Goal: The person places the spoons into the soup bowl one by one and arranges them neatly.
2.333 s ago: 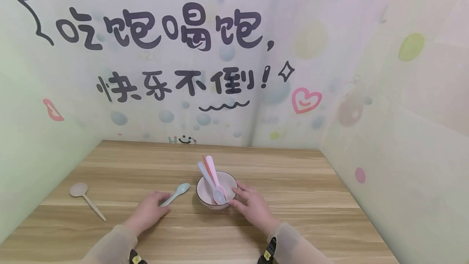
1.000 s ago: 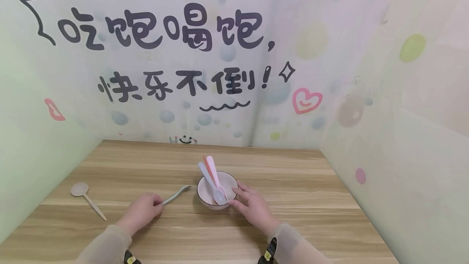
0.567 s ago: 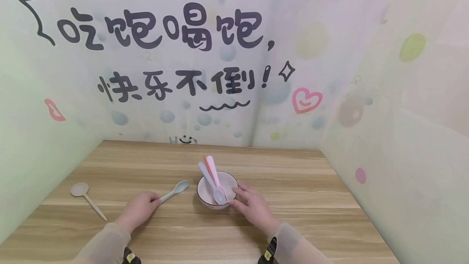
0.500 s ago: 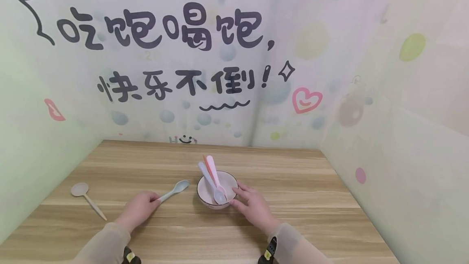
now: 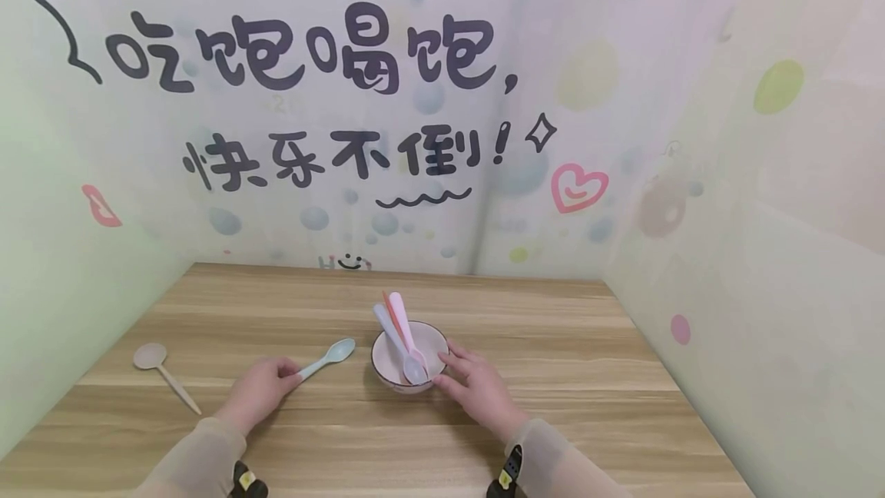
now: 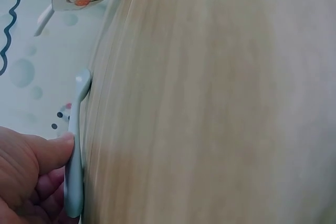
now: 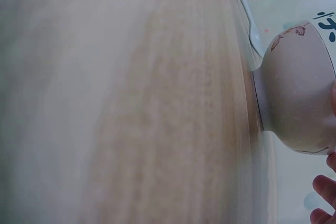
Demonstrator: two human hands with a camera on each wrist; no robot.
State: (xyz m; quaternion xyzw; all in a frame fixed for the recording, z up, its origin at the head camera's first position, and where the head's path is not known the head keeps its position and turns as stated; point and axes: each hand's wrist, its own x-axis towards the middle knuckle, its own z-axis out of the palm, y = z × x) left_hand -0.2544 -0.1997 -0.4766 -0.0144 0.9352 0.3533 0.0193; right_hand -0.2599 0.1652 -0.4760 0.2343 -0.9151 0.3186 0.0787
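Observation:
In the head view my left hand (image 5: 259, 392) pinches the handle end of a light blue spoon (image 5: 326, 360), its bowl end pointing right and face up. The left wrist view shows the thumb against the handle of that spoon (image 6: 75, 182), low by the tabletop. My right hand (image 5: 480, 393) holds the right side of a white bowl (image 5: 389, 384) with a dark rim, thumb at the front. Inside the bowl lean a pink spoon (image 5: 401, 317), a grey-blue spoon (image 5: 415, 370) and an orange-red utensil (image 5: 388, 300), mostly hidden.
A beige round-headed spoon (image 5: 150, 356) lies on the wooden table (image 5: 553, 344) at the left. Walls with printed lettering enclose the table's back and both sides.
My left hand has drawn slightly left with the blue spoon, which turned edge-on and then face up again. The right hand and the bowl have stayed in place.

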